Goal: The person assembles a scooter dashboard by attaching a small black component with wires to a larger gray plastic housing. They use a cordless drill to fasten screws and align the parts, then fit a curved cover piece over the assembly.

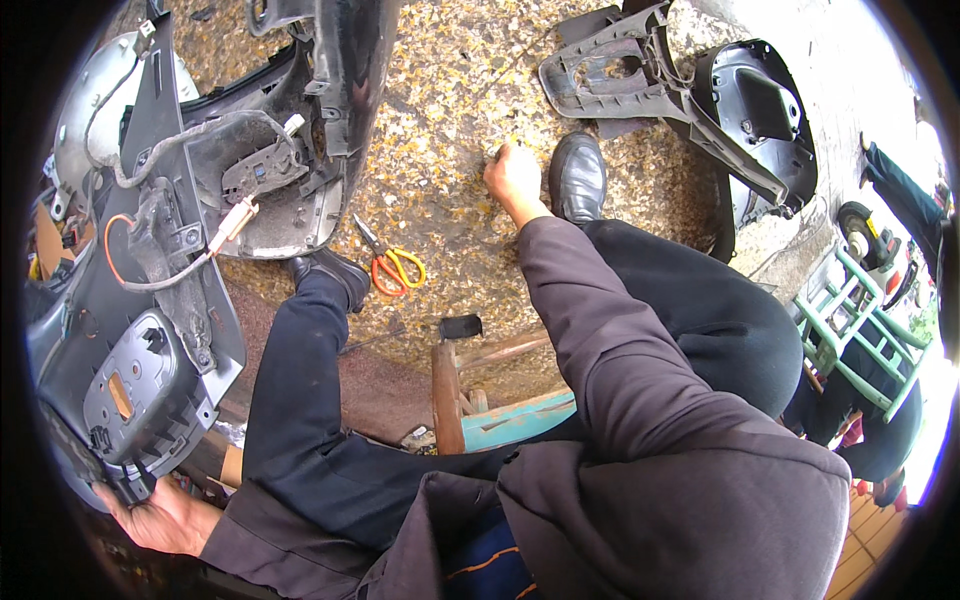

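Observation:
At the lower left, my left hand (165,515) is closed on the bottom edge of a large dark plastic vehicle panel (90,335). A grey oval housing (145,385) and a cable with a pale connector (233,222) are on that panel. Out over the ground, my right hand (515,178) is a fist beside my black shoe (578,180). Whatever it may hold is hidden by the fingers. Scissors (388,268) with orange and yellow handles lie on the ground between my feet.
Another curved black panel (275,200) stands behind the held one. More black plastic body parts (760,110) lie at the upper right. A wooden stool (447,400) with turquoise paint is beneath me. Right of me are a green stool (850,310) and other people's legs (900,185).

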Demonstrator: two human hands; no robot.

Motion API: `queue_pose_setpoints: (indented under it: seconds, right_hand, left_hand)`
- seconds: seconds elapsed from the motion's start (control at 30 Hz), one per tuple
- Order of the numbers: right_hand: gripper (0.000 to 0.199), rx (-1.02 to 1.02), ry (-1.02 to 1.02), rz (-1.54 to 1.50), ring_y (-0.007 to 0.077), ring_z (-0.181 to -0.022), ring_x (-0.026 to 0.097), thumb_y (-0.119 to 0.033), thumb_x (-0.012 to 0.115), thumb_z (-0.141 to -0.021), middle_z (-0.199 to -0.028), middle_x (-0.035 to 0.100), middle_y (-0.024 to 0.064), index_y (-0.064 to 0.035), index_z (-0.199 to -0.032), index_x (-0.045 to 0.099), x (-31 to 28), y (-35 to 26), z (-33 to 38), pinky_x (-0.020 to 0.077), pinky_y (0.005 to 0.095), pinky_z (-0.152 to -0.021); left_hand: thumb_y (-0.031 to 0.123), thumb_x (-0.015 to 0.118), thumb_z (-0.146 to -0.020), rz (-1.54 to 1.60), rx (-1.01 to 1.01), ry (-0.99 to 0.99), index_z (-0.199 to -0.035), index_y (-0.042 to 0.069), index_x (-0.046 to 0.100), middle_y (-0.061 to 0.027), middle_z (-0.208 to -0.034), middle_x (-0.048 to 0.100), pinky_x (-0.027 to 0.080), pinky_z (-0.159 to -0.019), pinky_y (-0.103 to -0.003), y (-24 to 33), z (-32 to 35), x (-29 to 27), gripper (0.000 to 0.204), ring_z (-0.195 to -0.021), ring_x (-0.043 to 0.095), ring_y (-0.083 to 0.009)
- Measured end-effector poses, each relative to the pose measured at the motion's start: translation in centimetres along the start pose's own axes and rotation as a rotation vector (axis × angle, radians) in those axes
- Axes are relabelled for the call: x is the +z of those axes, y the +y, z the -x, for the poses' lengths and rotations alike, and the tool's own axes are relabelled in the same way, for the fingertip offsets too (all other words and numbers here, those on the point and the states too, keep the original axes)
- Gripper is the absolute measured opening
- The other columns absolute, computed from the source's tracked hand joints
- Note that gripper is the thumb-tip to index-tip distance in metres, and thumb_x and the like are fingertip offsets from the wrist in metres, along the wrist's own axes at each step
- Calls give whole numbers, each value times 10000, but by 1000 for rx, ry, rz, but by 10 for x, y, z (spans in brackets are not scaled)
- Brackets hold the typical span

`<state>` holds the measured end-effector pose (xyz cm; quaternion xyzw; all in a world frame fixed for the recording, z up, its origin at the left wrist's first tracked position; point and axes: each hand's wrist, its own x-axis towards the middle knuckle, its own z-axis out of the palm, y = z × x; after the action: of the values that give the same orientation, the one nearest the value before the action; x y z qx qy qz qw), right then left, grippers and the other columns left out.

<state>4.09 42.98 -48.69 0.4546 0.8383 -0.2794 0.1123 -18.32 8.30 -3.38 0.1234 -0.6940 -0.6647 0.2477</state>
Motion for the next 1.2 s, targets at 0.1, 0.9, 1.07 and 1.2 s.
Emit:
queue_pose_setpoints:
  seconds: [0.1, 0.9, 1.07, 1.2]
  right_hand:
    - [268, 108, 109, -71, 403, -838, 689, -220, 689, -830, -870, 697, 212, -8, -981, 626, -8, 10, -1, 549, 486, -802]
    - [268, 419, -185, -1648, 122, -564, 371, -121, 620, -954, -617, 338, -39, -148, -736, 466, -109, -43, -5, 383, 307, -605]
    - [52, 169, -328, -1933, 174, -690, 522, -153, 644, -930, -822, 576, 23, -108, -931, 618, -219, -94, 14, 500, 342, -676]
    - [67, -263, -510, -2058, 166, -737, 517, -113, 618, -920, -875, 584, 35, -103, -987, 616, -315, -121, 61, 456, 326, -665]
  left_hand:
    - [51, 563, -1010, 4, 2, -5, -1370, -186, 451, -293, -1479, 456, 317, -1191, -523, -1, -3, -2, 446, -1353, 468, -361]
    - [152, 614, -976, 135, -117, -26, -1325, 2, 579, -124, -1271, 655, 524, -978, -502, 0, 24, 18, 381, -1100, 656, -298]
    - [-41, 689, -878, 331, -5, -196, -1196, 32, 606, -80, -1100, 666, 561, -869, -362, 12, 47, 12, 337, -953, 660, -197]
    - [3, 704, -887, 328, -4, -209, -1203, 33, 606, -50, -1104, 656, 531, -886, -335, 42, 75, -3, 332, -971, 634, -179]
